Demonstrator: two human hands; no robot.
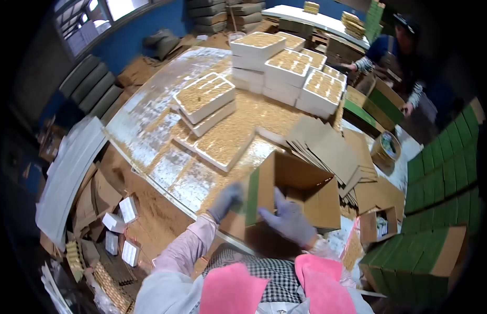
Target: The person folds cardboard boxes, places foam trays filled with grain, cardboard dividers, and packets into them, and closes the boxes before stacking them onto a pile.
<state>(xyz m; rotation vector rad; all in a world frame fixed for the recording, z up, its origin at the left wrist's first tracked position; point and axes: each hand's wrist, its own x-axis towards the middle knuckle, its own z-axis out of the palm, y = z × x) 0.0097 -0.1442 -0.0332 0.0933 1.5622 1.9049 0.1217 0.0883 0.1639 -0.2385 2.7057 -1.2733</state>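
An opened cardboard box (321,201) with a green band stands tilted in front of me, its brown inside showing. My right hand (291,221), in a pale glove, lies at its near left part with thumb and fingers spread apart, touching the cardboard. My left hand (226,201), in a grey glove, is beside the green-banded side of the box. Motion smears its fingers, and I cannot make out whether they touch the cardboard. Flat cardboard sheets (327,149) lie in a fanned stack just beyond the box.
White trays (256,49) of small yellowish pieces are stacked on the table (149,104), with more pieces spread around. Green boxes (411,256) are stacked at my right. A co-worker (395,57) handles another green box (384,104). White blocks (129,209) lie at lower left.
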